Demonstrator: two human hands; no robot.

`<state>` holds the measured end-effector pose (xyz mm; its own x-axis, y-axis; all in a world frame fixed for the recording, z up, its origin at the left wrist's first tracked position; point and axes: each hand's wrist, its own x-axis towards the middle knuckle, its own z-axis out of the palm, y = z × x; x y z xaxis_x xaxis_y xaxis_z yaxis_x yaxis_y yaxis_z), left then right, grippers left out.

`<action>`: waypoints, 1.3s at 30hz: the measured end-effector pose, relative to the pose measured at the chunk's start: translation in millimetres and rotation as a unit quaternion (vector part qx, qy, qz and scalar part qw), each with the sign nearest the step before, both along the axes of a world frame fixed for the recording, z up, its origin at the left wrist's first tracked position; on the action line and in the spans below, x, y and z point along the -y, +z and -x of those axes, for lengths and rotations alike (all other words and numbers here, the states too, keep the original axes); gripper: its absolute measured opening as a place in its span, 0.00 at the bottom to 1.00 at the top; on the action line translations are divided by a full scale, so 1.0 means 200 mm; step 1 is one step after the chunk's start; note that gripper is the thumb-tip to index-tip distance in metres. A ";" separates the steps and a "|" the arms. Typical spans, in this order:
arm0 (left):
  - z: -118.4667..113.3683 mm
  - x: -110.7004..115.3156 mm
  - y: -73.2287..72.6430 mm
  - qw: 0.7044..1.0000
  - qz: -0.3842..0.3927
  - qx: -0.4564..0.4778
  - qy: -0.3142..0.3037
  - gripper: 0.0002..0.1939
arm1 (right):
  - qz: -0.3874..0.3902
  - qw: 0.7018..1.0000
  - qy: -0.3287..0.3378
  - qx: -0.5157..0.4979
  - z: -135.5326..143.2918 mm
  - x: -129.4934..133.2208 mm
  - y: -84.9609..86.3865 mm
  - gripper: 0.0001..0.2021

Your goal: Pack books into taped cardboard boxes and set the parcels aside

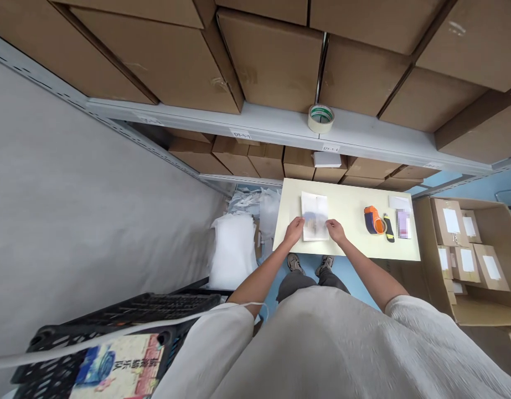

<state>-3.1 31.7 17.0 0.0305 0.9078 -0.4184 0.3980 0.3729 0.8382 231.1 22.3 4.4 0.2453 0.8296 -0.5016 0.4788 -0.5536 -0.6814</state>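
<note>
A flat, book-like item (315,221) lies on the pale table, with a bluish-grey picture showing dimly through a translucent white wrap. My left hand (295,230) is closed on the wrap at its left edge, near the lower corner. At the opposite edge, my right hand (335,230) pinches the wrap between thumb and fingers. The wrap partly hides what is inside, so its exact kind cannot be told. Further right on the same table are an orange tape dispenser (372,219) and a black-and-yellow box cutter (388,228).
The narrow table (346,244) stands before shelves of cardboard boxes (275,61). A tape roll (320,118) sits on the shelf edge. White foam sheets (232,249) are stacked left, above a black crate (126,316). At right is an open carton (483,316) holding smaller boxes.
</note>
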 end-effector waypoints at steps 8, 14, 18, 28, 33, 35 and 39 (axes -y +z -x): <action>0.07 -0.07 -0.11 0.971 0.087 -0.211 -0.065 0.15 | 0.055 0.993 0.019 0.106 0.05 -0.03 -0.09 0.25; 0.10 -0.07 -0.18 0.980 0.099 -0.173 0.008 0.31 | 0.068 0.991 -0.003 0.111 0.06 -0.04 -0.07 0.28; 0.13 -0.11 -0.22 0.978 0.154 -0.116 0.074 0.33 | 0.075 0.990 -0.013 0.116 0.08 -0.05 -0.05 0.28; 0.10 -0.13 -0.24 0.985 0.157 -0.059 0.048 0.16 | 0.084 0.991 -0.017 0.100 0.09 -0.06 -0.01 0.24; 0.07 -0.11 -0.22 0.989 0.136 -0.030 0.042 0.15 | 0.087 0.990 -0.015 0.108 0.09 -0.06 -0.02 0.23; 0.06 -0.11 -0.21 0.990 0.131 -0.032 0.042 0.15 | 0.088 0.990 -0.017 0.109 0.09 -0.06 -0.02 0.22; 0.07 -0.11 -0.19 0.990 0.130 -0.034 0.040 0.17 | 0.089 0.991 -0.020 0.097 0.09 -0.06 -0.03 0.21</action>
